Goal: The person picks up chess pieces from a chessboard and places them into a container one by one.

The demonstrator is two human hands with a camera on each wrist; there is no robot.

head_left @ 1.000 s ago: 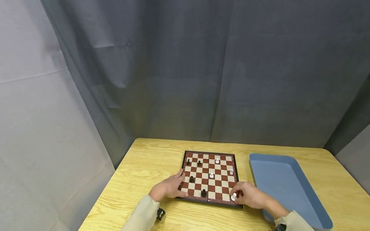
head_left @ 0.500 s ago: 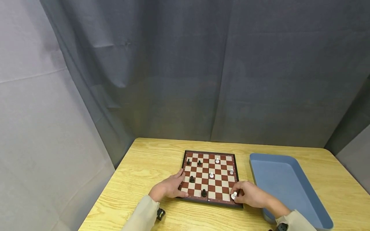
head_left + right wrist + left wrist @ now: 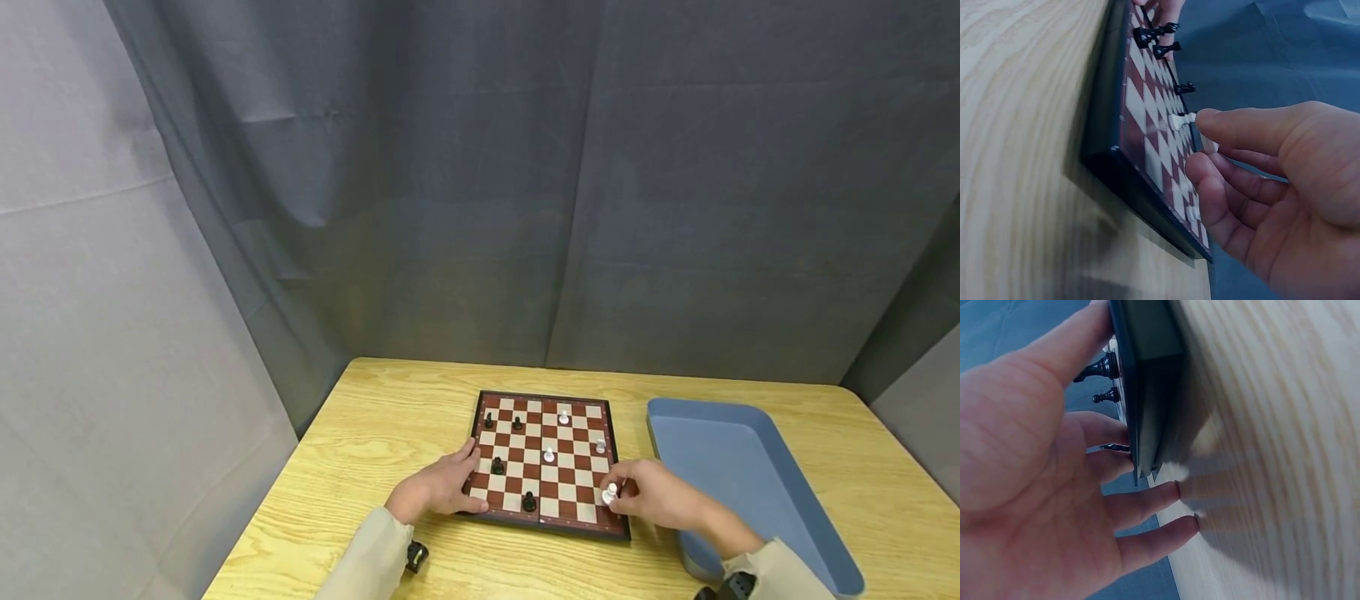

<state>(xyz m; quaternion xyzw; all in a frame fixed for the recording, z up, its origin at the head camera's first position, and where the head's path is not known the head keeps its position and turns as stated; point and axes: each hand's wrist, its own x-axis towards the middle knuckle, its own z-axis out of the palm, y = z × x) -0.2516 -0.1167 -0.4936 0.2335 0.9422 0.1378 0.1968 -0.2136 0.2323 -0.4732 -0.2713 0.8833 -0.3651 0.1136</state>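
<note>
A chessboard (image 3: 566, 492) with brown and cream squares and a dark rim lies on the table. My left hand (image 3: 438, 483) rests against its left edge, thumb at the near corner and fingers spread fairly straight; two fingertips (image 3: 1188, 525) reach the tabletop in the left wrist view. Near the board's right edge my right hand (image 3: 652, 496) pinches a white chess piece (image 3: 610, 494) between thumb and fingers. The fingers mostly hide that piece (image 3: 1209, 144) in the right wrist view. Several black pieces, one a black chess piece (image 3: 529, 502) near the front, stand on the left half.
White pieces also stand on the board's right half, among them a white piece (image 3: 549, 455) near the centre fold. A blue tray (image 3: 813, 508) lies right of the board, partly beneath my right forearm. Grey curtains (image 3: 480, 183) hang behind the wooden table (image 3: 390, 408).
My right hand has moved slightly away from me with the white chess piece, off the near-right corner square. The left hand and the other pieces have stayed put.
</note>
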